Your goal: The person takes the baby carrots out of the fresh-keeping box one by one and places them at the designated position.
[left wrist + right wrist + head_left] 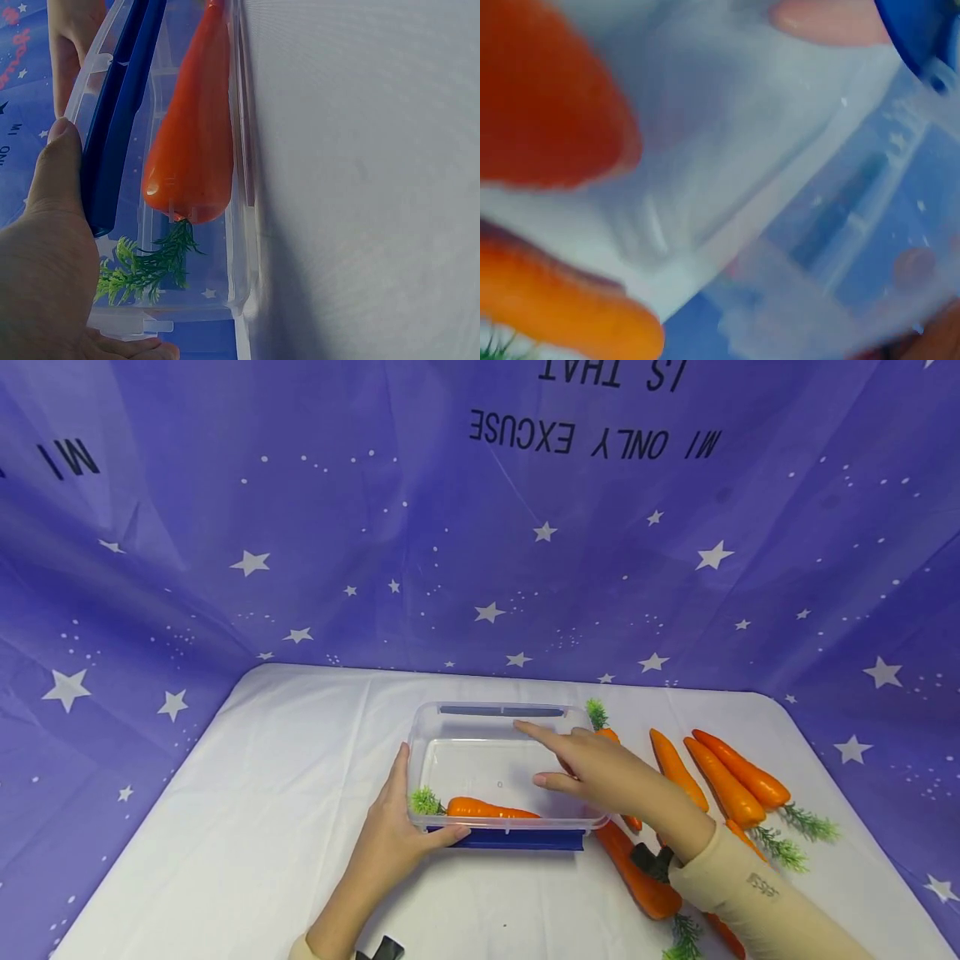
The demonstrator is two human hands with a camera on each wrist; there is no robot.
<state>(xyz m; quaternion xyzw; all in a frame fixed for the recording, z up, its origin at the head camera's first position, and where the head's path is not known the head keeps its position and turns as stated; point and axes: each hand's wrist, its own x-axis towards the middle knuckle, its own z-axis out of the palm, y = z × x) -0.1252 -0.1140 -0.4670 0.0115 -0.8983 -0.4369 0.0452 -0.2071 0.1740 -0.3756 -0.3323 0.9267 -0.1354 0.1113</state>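
A clear plastic food container (501, 762) with blue side latches stands on the white table. Inside, along its front wall, lies one orange carrot (491, 808) with a green leafy top at the left. My left hand (401, 827) grips the container's front left corner, thumb at the front rim beside the blue latch (112, 127) and fingers along the left wall. Over the container's right side is my right hand (600, 768), index finger pointing out across the inside and thumb apart. Its other fingers are partly hidden. The right wrist view is blurred.
Several carrots (738, 785) with green tops lie on the table to the right. Another carrot (637, 877) is close to the container's front right corner, partly under the right forearm. A purple cloth (450, 568) with white stars hangs behind the table.
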